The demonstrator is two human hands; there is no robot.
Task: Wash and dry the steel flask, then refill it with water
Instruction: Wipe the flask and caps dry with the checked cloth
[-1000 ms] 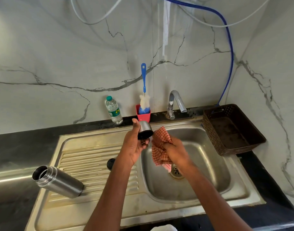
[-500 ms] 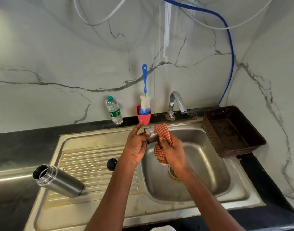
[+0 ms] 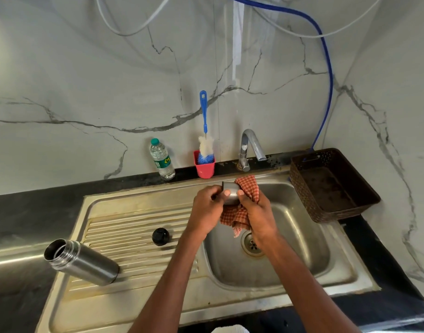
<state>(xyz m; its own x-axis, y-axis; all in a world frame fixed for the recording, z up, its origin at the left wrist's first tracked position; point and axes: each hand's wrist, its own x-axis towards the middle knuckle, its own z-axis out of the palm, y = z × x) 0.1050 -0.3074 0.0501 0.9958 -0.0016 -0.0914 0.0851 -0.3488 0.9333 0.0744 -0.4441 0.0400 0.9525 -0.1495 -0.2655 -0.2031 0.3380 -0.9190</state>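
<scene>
The open steel flask (image 3: pixel 83 261) lies on its side at the left end of the drainboard (image 3: pixel 124 227), mouth toward the left. Its black stopper (image 3: pixel 160 236) stands on the drainboard ridges. Above the sink basin (image 3: pixel 290 248) my left hand (image 3: pixel 206 210) grips the steel cap cup (image 3: pixel 230 192) by its rim end. My right hand (image 3: pixel 256 212) holds a red checked cloth (image 3: pixel 247 186) wrapped against the cup's other end, thumb on the steel.
A tap (image 3: pixel 250 145) stands behind the basin. A red holder (image 3: pixel 204 167) with a blue bottle brush (image 3: pixel 203 111) and a plastic water bottle (image 3: pixel 161 159) sit along the marble wall. A dark brown basket (image 3: pixel 364 203) stands on the right counter.
The cup has turned from upright in my left hand to lying sideways between both hands. My right hand has brought the cloth up and over its end.
</scene>
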